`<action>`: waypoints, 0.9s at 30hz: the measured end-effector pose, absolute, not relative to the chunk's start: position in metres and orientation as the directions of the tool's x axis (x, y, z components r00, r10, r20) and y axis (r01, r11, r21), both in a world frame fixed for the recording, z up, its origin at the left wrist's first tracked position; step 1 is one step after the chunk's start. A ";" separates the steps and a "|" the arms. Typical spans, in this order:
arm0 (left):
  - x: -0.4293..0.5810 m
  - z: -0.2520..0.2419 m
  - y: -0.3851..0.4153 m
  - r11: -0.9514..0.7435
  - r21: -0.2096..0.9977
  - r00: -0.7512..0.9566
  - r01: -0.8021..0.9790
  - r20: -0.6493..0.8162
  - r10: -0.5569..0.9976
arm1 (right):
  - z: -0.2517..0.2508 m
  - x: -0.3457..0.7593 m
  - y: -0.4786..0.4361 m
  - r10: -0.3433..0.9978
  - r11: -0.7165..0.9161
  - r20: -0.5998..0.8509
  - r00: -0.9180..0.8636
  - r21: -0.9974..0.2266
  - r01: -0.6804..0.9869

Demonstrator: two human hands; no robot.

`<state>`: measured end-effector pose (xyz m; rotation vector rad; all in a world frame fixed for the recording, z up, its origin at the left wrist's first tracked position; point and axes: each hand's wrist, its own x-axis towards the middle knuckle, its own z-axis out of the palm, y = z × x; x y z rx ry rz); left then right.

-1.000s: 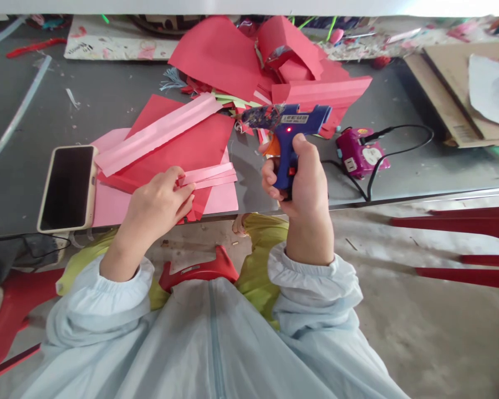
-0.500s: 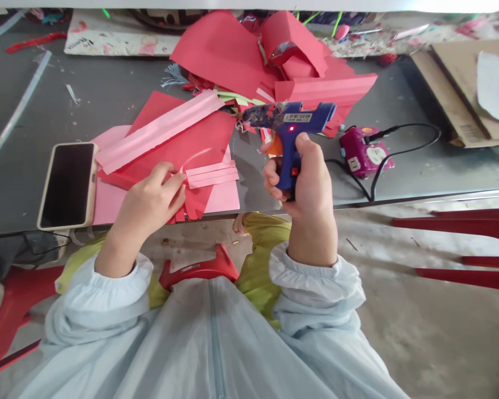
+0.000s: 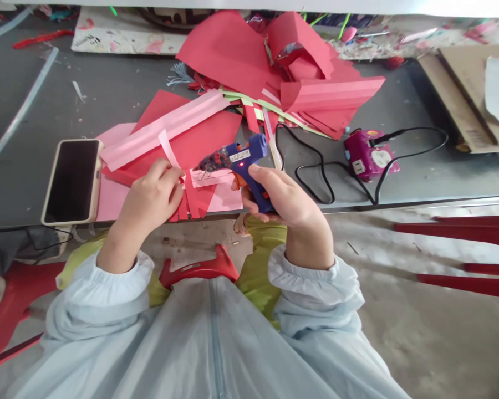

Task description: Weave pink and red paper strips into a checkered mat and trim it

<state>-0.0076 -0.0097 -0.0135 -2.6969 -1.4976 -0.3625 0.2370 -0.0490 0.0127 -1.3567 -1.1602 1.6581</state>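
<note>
My right hand point(image 3: 280, 194) is wrapped round the handle of a blue hot glue gun point(image 3: 249, 160) with an orange trigger and a lit red light. Its nozzle points left, close above the pink paper strips point(image 3: 216, 178) and red paper strips point(image 3: 193, 197). My left hand point(image 3: 152, 194) pinches the left ends of these strips, and one pink strip point(image 3: 169, 148) stands up curled beside the fingertips. Beneath lie red paper sheets point(image 3: 216, 130) and a folded pink paper point(image 3: 166, 129). The exact pinch point is partly hidden by the fingers.
A phone point(image 3: 72, 182) lies left of the papers. To the right sits a purple power socket box point(image 3: 370, 155) with a black cable point(image 3: 322, 166). Red paper scraps point(image 3: 228, 52) pile up at the back. Cardboard point(image 3: 469, 100) lies far right, and a red stool point(image 3: 199, 266) is below.
My right hand has brought the glue gun left and down to the strips by my left hand. A pink strip now stands up by the left fingers, which keep their pinch.
</note>
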 end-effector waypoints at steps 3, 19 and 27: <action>-0.007 -0.013 -0.011 -0.534 0.069 0.513 0.843 0.200 0.835 | 0.011 0.235 -0.049 0.891 -0.372 -0.376 -0.254 -0.926 0.067; -0.004 -0.011 -0.012 -0.533 0.048 0.519 0.845 0.174 0.837 | 0.004 0.229 -0.048 0.876 -0.382 -0.428 -0.221 -0.897 0.220; -0.004 -0.010 -0.013 -0.524 0.045 0.511 0.850 0.166 0.843 | 0.005 0.229 -0.049 0.863 -0.404 -0.452 -0.225 -0.886 0.229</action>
